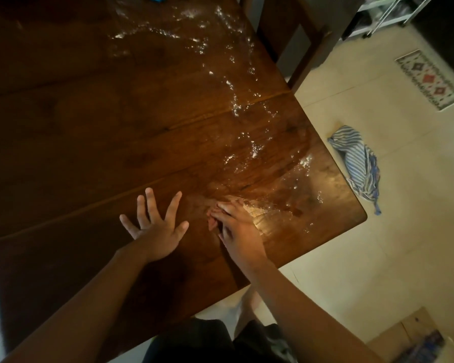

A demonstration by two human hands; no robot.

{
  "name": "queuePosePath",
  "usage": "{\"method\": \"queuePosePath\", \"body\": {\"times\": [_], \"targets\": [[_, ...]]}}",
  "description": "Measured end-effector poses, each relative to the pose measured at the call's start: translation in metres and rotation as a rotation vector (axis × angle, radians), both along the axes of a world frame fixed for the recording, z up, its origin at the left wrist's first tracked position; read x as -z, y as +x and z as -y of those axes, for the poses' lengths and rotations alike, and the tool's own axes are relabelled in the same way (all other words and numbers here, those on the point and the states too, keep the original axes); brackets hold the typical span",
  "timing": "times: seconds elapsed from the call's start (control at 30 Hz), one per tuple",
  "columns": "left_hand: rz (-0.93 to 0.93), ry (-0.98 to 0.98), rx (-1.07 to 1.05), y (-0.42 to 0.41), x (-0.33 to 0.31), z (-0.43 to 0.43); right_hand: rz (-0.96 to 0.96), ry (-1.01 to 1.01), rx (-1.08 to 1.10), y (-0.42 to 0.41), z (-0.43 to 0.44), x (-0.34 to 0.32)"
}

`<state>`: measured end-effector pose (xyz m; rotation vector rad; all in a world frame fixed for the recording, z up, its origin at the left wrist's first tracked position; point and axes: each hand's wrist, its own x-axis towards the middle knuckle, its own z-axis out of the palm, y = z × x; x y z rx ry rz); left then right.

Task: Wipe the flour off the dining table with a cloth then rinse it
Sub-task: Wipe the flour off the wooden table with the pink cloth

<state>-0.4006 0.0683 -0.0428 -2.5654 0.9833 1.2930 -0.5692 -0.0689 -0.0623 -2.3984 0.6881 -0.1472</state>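
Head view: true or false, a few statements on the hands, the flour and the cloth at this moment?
1. The left hand lies flat on the table, fingers spread. True.
2. The right hand holds the striped cloth. False: the cloth lies on the floor beside the table; the right hand rests on the tabletop, holding nothing.
3. Flour streaks the table beyond the right hand. True.
4. The chair lies tipped over on the floor. False: it stands upright at the table's far side.
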Motion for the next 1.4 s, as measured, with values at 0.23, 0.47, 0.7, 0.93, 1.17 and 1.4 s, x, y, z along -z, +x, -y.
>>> {"method": "queuePosePath", "body": {"times": [0.23,0.47,0.7,0.93,1.17,1.4], "targets": [[-0.018,-0.012,0.027,0.003,0.0,-0.002,0.016,-0.074,-0.48,-0.029,-0.002,0.004],[-0.078,-0.029,0.029,0.007,-0.002,-0.003,0.036,-0.065,0.171,0.015,-0.001,0.003],[0.057,-0.043,0.04,-0.003,0.002,-0.003,-0.02,-0.065,-0.288,0.017,-0.01,0.006],[0.115,-0.153,0.106,0.017,0.003,-0.006,-0.031,-0.128,0.211,0.0,0.019,-0.005],[0.032,-0.129,0.18,0.045,0.002,0.024,-0.033,-0.018,-0.216,-0.061,0.004,0.001],[0.042,-0.102,0.206,0.044,0.001,0.026,-0.029,-0.073,0.413,-0.023,0.02,0.004]]}}
